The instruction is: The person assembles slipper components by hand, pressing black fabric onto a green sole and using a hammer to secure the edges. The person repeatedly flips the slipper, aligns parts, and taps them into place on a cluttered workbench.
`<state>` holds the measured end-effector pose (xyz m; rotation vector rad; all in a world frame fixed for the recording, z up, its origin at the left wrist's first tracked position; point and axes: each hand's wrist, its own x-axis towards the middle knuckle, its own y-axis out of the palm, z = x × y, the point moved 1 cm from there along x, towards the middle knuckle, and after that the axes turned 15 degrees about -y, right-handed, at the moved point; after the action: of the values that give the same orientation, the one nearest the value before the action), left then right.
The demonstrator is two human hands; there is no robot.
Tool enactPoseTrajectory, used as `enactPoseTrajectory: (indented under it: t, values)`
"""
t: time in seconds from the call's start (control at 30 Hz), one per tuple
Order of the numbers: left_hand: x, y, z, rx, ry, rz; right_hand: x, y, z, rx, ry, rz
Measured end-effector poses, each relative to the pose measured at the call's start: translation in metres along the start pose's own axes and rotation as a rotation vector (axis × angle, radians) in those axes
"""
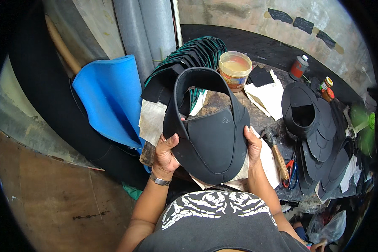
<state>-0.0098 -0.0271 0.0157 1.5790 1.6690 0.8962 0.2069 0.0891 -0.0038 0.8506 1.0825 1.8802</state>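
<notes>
Above the cluttered workbench (222, 105), the person held a black shoe upper (208, 126) up between both hands, its open collar loop pointing away from the body and its toe end toward the chest. The left hand (166, 153) was closed on the left edge, thumb on the outer face and fingers hidden behind it. The right hand (254, 145) gripped the right edge the same way, so the piece hung level and clear of the bench.

The step in hand looked like checking the stitched or glued seams of the upper. To do it well, I would judge, the hands should keep light, even tension on both edges so the panel lay flat without stretching, and turn it slowly toward the light.

A tub of yellow glue (235, 69) stood beyond the upper, a hammer (277, 153) and red-handled scissors (290, 168) lay just right of the right wrist, and stacked black uppers (315, 126) sat further right.
</notes>
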Motion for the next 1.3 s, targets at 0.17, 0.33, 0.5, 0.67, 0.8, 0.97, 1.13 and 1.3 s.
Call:
enactPoseTrajectory:
  t: [0.17,0.33,0.5,0.67,0.8,0.97,1.13,1.3]
  values:
    - [-0.006,-0.007,-0.002,0.009,-0.004,0.013,-0.002,-0.005,-0.002,0.044,-0.027,0.03]
    - [-0.007,0.001,-0.002,0.088,0.039,0.093,-0.001,-0.006,-0.004,0.048,-0.032,0.028]
    - [0.014,-0.004,-0.014,0.614,0.084,-0.195,0.004,-0.016,0.016,-0.01,-0.095,-0.252]
    - [0.062,-0.032,-0.024,1.773,0.502,-0.601,0.024,-0.039,0.033,0.137,-0.179,-0.226]
    - [0.09,-0.046,-0.014,1.976,0.191,-0.717,0.029,-0.053,0.027,0.088,-0.158,-0.293]
    - [0.071,-0.028,-0.04,1.629,0.008,-0.719,0.027,-0.056,0.026,0.101,-0.178,-0.281]
    - [-0.001,-0.002,-0.092,0.608,0.435,-0.369,0.021,-0.057,0.023,0.067,-0.156,-0.23]
    - [-0.028,-0.004,-0.104,0.192,0.414,-0.351,0.018,-0.057,0.016,0.032,-0.11,-0.187]
